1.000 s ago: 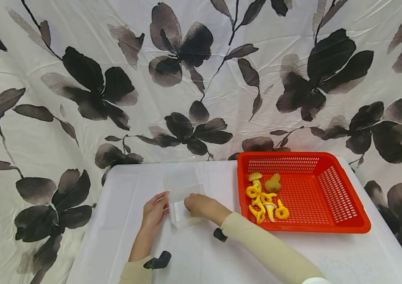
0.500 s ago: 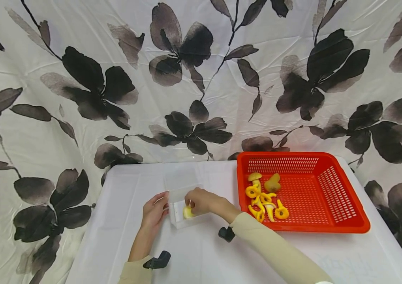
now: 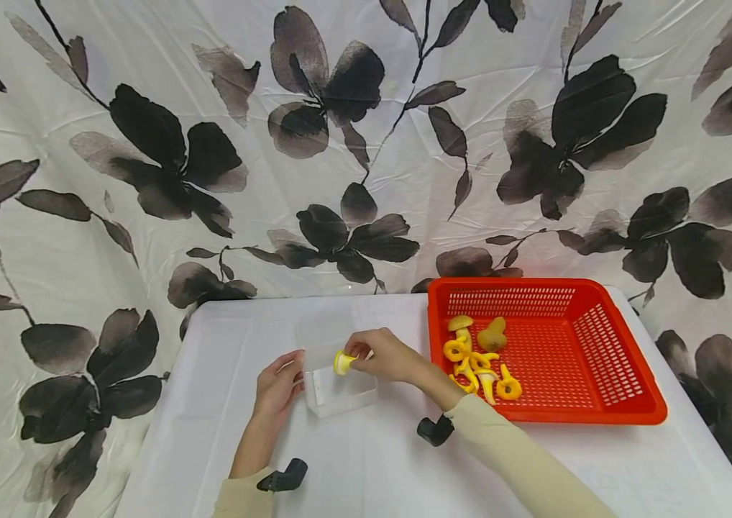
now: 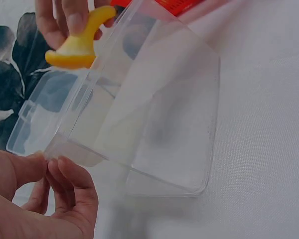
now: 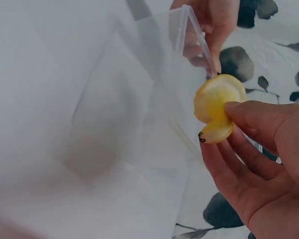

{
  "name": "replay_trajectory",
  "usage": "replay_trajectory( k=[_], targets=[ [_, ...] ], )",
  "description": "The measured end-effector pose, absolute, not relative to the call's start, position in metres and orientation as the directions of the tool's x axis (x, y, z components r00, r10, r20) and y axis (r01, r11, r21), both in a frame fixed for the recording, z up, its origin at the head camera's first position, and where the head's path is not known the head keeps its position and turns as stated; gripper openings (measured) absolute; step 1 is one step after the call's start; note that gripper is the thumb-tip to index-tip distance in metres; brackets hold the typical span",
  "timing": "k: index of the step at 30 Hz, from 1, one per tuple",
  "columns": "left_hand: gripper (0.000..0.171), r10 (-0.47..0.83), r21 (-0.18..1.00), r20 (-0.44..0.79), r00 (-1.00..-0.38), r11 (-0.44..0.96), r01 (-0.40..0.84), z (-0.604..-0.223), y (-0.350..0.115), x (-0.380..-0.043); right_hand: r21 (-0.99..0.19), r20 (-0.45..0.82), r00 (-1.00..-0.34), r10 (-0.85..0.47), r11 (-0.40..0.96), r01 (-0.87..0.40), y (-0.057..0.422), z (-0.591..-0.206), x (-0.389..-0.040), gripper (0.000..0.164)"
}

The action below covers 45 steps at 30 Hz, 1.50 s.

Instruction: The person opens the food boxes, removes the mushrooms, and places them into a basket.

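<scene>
A yellow mushroom [image 3: 342,362], with a flared cap and a curved stem, is pinched between the thumb and fingers of my right hand [image 3: 384,355]. In the left wrist view the mushroom [image 4: 77,45] is by the upper rim of a clear plastic box [image 4: 174,124], outside its walls. My left hand [image 3: 278,385] pinches the near corner of the box rim between thumb and fingertips. Through the box's see-through walls only the white cloth shows. Its clear lid [image 4: 47,112] hangs open on the far side.
A red perforated basket [image 3: 618,414] stands at the right of the white-covered table [image 3: 211,360]. Inside its left part lie several yellow mushrooms [image 3: 508,385], a tan-capped one [image 3: 460,324] and a brownish, lobed one [image 3: 492,334]. A floral curtain [image 3: 353,144] hangs behind.
My right hand has risen from inside the box to its rim, moving slightly right, bringing the yellow mushroom up with it. My left hand keeps its grip on the box.
</scene>
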<state>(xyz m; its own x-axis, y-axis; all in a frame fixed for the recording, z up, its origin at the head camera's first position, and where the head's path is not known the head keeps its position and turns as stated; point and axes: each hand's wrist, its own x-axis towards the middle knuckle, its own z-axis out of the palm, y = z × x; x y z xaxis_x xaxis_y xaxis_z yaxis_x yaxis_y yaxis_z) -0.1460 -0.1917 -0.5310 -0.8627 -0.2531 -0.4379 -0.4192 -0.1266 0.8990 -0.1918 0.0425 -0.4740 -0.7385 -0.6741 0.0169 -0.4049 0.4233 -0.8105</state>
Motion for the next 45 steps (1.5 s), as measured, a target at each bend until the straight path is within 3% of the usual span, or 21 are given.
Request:
replay_trajectory(
  k=[13,24,45],
  targets=[
    [0.044,-0.255,0.902,-0.431,-0.865,-0.144,-0.407,-0.532,-0.191,-0.146,-0.917,0.001,-0.870,-0.494,0.347,-0.198,0.090,-0.478,-0.191,0.020],
    [0.042,-0.262,0.898,-0.440,-0.859,-0.133,-0.420,-0.531,-0.191,-0.146,-0.957,-0.062,-0.934,-0.351,0.286,-0.043,0.130,-0.475,-0.184,0.027],
    [0.044,-0.252,0.900,-0.436,-0.864,-0.131,-0.416,-0.530,-0.193,-0.146,-0.962,-0.056,-0.985,-0.164,0.274,0.009,0.216,-0.496,-0.165,0.037]
  ],
)
